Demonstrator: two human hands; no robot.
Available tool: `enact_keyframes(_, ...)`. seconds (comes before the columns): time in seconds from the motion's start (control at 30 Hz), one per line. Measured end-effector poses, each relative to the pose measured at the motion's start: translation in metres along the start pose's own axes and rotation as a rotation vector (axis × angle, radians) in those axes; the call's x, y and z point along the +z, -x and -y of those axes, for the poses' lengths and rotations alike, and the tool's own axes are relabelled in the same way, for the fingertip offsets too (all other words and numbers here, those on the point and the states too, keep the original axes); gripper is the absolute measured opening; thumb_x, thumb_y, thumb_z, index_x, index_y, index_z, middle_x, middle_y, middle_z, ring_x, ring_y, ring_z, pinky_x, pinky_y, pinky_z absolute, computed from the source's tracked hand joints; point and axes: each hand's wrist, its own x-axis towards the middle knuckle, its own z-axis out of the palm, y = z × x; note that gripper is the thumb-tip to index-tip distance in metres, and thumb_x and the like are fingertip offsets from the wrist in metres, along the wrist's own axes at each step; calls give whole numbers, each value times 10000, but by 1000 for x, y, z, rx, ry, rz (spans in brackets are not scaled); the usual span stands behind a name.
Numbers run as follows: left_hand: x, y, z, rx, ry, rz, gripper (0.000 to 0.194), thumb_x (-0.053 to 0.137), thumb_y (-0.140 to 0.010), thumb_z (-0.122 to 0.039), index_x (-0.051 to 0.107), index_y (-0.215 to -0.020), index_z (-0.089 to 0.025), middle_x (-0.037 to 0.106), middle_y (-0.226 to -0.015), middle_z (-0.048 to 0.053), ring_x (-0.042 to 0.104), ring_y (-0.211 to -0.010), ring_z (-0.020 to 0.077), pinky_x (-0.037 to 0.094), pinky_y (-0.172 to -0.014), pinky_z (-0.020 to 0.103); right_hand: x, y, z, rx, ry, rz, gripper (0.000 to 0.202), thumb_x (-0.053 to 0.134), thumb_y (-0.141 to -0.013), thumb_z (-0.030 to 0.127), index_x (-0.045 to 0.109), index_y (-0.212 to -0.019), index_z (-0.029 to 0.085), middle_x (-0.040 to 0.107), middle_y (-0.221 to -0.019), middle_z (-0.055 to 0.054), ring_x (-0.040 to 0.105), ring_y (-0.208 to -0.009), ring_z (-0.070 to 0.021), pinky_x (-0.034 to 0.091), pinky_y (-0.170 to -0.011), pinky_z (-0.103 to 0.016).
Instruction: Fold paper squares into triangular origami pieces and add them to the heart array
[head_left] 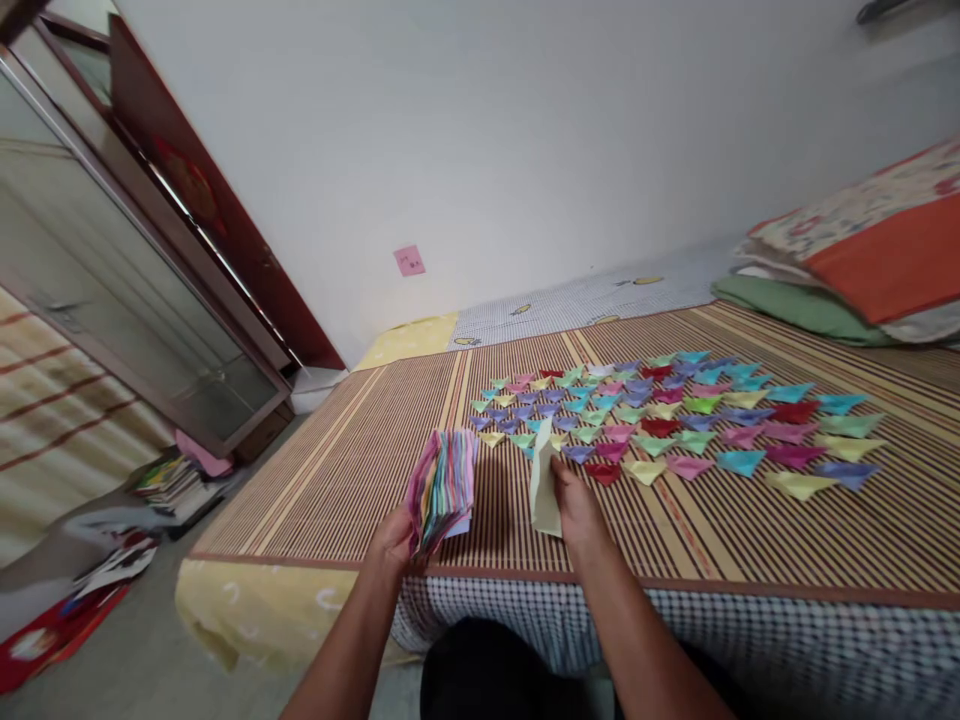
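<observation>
My left hand [391, 538] is closed around the near left side of a thick stack of folded coloured papers [448, 480], whose striped edges face up. In my right hand [576, 500] is a single pale yellow folded paper [546, 495], held upright and apart from the stack, its lower end just above the mat. Beyond my right hand, many small folded paper pieces [658, 427] in red, blue, green, pink and yellow lie in rows. Most of my right fingers are hidden behind the pale paper.
A striped bamboo mat [330, 465] covers the bed. Folded bedding [885, 260] is piled at the far right. A pink note [409, 261] sticks to the wall. On the left are a glass-paned door [172, 300] and a pile of books [172, 485].
</observation>
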Motion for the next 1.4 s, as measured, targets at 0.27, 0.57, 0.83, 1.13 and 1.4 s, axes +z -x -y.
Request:
enact_keyframes(0.27, 6, 13, 7, 145, 6, 0, 353, 618, -975, -407, 681, -1259, -206, 753, -1137, 103, 733, -991, 259, 607, -871, 398, 4, 5, 1, 36, -4, 33, 328, 644, -998, 326, 619, -1288, 174, 648, -1285, -99, 679, -1061, -243, 591, -884, -447)
enact_keyframes(0.57, 16, 18, 9, 177, -219, -119, 363, 655, -933, -455, 738, -1184, -205, 793, -1066, 94, 738, -1020, 303, 621, -827, 380, 3, 5, 2, 35, 36, 40, 326, 643, -998, 335, 622, -1280, 171, 655, -1268, -96, 684, -1043, -239, 596, -871, -439)
enact_keyframes(0.83, 15, -1, -7, 131, -547, -226, 375, 650, -972, -335, 606, -1305, -168, 636, -1307, 119, 667, -1089, 261, 582, -902, 472, -1, -1, 1, 9, 83, 0, 327, 641, -999, 339, 622, -1281, 173, 653, -1273, -97, 681, -1049, -241, 593, -876, -441)
enact_keyframes(1.13, 25, -5, -13, 403, -1011, -463, 412, 672, -953, -324, 594, -1325, -168, 608, -1354, 133, 634, -1171, 293, 548, -963, 501, -3, 0, 1, -90, 126, 38, 292, 636, -1003, 374, 666, -1192, 154, 709, -1168, -82, 711, -973, -215, 599, -850, -417)
enact_keyframes(1.4, 69, -16, 17, 709, -1304, -275, 512, 670, -900, -372, 588, -1377, -204, 445, -1577, 138, 298, -1520, 307, 191, -1250, 443, -5, -3, -4, -181, 218, 16, 203, 720, -891, 356, 738, -941, 161, 806, -866, -46, 770, -826, -233, 609, -778, -367)
